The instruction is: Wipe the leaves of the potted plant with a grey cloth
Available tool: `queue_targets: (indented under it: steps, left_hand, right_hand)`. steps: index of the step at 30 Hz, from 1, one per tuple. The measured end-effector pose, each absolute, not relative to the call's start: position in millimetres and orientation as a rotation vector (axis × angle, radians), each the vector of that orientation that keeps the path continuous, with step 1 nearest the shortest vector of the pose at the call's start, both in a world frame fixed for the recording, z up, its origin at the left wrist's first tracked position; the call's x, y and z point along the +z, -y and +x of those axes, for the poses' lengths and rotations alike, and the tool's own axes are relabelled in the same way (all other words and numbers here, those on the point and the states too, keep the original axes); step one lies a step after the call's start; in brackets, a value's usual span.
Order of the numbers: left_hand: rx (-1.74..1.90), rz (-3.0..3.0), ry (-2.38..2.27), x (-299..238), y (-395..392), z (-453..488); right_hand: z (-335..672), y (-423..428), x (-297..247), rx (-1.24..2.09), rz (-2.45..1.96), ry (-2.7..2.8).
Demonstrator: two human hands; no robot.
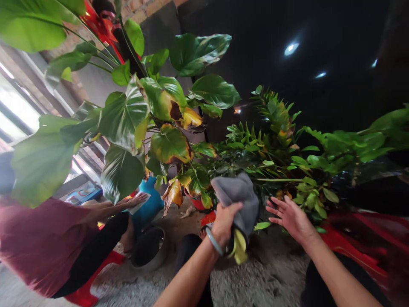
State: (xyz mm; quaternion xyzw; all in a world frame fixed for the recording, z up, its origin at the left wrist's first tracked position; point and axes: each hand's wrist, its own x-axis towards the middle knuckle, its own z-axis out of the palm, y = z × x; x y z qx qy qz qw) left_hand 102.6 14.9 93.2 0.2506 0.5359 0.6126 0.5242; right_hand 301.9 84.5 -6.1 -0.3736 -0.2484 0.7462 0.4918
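Observation:
My left hand (223, 224), with a grey band at the wrist, is closed around a bunched grey cloth (239, 200). Below that hand hangs something yellow-green (239, 247); whether it is part of the cloth or a separate thing I cannot tell. My right hand (289, 217) is raised to the right of the cloth, fingers spread, holding nothing. It is close to the leaves of a low green plant (311, 196). Large-leaved plant foliage (172, 145), some of it yellow and brown at the edges, stands ahead and to the left of my left hand.
On the left a person in a pink shirt (54, 243) sits on a red stool (87, 285), a hand near a blue vase (148, 200). A dark bucket (148, 249) stands on the rough floor. Red plastic furniture (358, 247) is at right, before a dark glossy wall (303, 25).

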Motion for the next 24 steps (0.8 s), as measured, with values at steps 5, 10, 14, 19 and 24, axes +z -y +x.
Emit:
queue_targets:
  steps: [5, 10, 14, 19, 24]
  left_hand:
    - [1.04, 0.706, -1.24, 67.0, 26.5, 95.6]
    - [1.445, 0.689, -1.057, 131.3, -18.3, 89.0]
    - [1.651, 0.609, -1.09, 122.7, -42.7, 98.5]
    - [1.272, 0.621, -1.292, 64.2, 1.2, 103.2]
    - [1.374, 0.607, -1.124, 108.5, 6.1, 79.6]
  right_hand:
    - [298.1, -80.1, -0.3, 1.82, -0.937, 0.596]
    - [292.5, -76.4, 3.8, 1.794, -0.875, 0.598]
    - [294.7, -78.1, 1.8, 1.804, -0.886, 0.6]
    - [298.4, -79.5, -1.2, 1.813, -0.909, 0.613]
    - [298.5, -78.9, -1.5, 1.816, -0.869, 0.668]
